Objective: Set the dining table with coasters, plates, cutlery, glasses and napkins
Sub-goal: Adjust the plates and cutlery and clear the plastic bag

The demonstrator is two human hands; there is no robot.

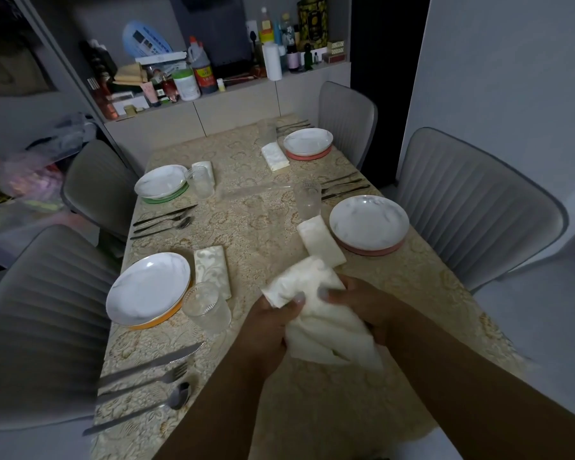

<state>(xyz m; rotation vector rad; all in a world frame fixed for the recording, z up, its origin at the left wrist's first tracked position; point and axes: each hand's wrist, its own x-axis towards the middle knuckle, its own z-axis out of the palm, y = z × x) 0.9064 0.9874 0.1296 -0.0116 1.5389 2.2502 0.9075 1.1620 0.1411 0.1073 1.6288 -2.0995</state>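
Holding a white cloth napkin [316, 313] above the near edge of the counter [256, 227], your hands work together: your left hand [269, 322] curls round its left side with the thumb pressed on the fabric, and your right hand [362, 303] grips the right side, thumb on top. The napkin is crumpled and half folded, one rolled end pointing toward 11 o'clock and loose layers hanging toward 5 o'clock. Look at the vessels first: the ribbed glass [206, 308] at 9 o'clock from your hands looks empty, as does the glass [307, 199] at 12 o'clock, the one [202, 182] at 11 o'clock by the far left setting, and the faint one [267, 131] at the far end. Each marbled plate is bare: the near left plate [146, 288] sits on an orange coaster [160, 318], the far left plate [160, 180] on a green coaster [166, 196], the near right plate [368, 220] on a pink coaster [375, 249], and the far right plate [307, 141] on another pink one [307, 156]. A folded napkin [321, 240] lies just beside the near right plate, touching the held cloth's tip; a patterned one [211, 268] lies between the near left plate and its glass. A knife, fork and spoon [146, 390] lie at 8 o'clock.
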